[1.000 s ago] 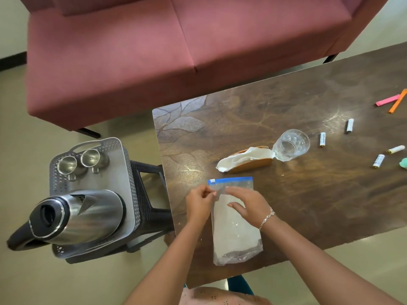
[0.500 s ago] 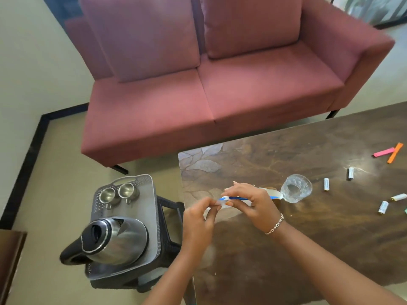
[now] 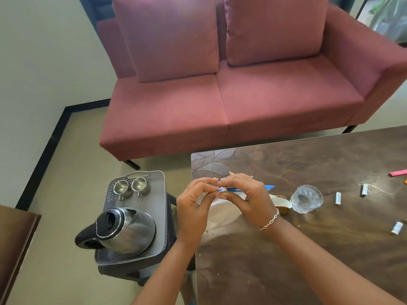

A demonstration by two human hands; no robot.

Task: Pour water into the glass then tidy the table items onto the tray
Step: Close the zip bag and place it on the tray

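Both hands pinch the clear zip bag with the blue seal strip point(image 3: 229, 213) above the table's near-left corner: my left hand point(image 3: 193, 208) nips one end, my right hand point(image 3: 244, 198) the strip. I judge little done: the clear tumbler point(image 3: 306, 198) looks empty, batteries lie scattered, and the steel kettle point(image 3: 123, 232) sits on the grey tray point(image 3: 159, 208).

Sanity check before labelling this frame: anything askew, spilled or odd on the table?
Yes. The glass lies tipped on its side on the table, not upright, with no water visibly spilled. Loose batteries are scattered to its right. Both the left hand and right hand pinch a zip bag at its blue seal.
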